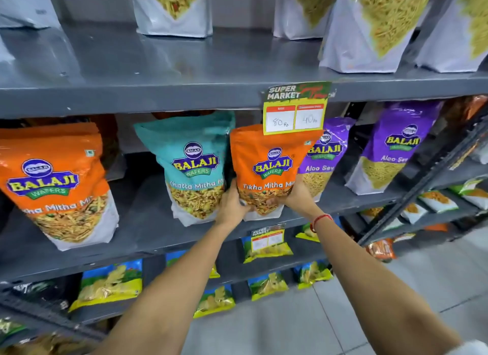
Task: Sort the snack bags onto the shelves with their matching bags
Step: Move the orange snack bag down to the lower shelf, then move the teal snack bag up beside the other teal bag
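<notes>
An orange Tikha Mitha Mix bag (269, 164) stands upright on the middle grey shelf (148, 217), between a teal Khatta Mitha Mix bag (192, 167) and a purple Aloo Sev bag (323, 154). My left hand (232, 205) grips its lower left corner. My right hand (295, 196) holds its lower right side. A matching orange bag (56, 185) stands at the far left of the same shelf. A second purple Aloo Sev bag (393, 148) is further right.
A yellow price tag (295, 111) hangs from the upper shelf edge, over the held bag's top. White pouches (369, 29) line the upper shelf. Small blue and yellow packets (111, 283) fill the lower shelves. Tiled floor (396, 288) lies at the lower right.
</notes>
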Motion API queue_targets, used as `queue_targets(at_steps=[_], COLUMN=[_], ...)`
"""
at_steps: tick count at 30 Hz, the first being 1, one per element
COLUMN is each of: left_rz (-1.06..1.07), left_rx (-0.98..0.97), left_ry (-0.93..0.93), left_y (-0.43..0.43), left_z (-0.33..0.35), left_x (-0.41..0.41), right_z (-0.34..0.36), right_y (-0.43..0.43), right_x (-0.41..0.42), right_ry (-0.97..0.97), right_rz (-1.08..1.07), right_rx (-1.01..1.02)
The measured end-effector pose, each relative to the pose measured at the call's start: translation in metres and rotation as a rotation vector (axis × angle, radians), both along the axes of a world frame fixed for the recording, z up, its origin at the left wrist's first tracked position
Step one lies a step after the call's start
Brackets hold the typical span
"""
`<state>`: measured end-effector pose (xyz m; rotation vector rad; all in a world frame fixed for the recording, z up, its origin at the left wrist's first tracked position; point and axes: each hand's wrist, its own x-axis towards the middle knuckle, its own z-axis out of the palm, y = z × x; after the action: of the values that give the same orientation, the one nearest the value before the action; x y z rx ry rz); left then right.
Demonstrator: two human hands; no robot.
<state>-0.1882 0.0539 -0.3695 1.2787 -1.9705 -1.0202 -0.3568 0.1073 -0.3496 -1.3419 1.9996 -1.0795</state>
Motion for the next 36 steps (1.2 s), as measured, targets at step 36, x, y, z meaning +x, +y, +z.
queue_targets(at_steps=[36], left_rz=[0.175], left_rx=[0.211], left_ry=[0.025], left_y=[-0.029], left_z=[-0.032], left_x=[0.168], right_z=[-0.041], right_y=[-0.039], right_x=[0.168], right_ry=[-0.171], right_rz=[0.049], right_rx=[-0.011])
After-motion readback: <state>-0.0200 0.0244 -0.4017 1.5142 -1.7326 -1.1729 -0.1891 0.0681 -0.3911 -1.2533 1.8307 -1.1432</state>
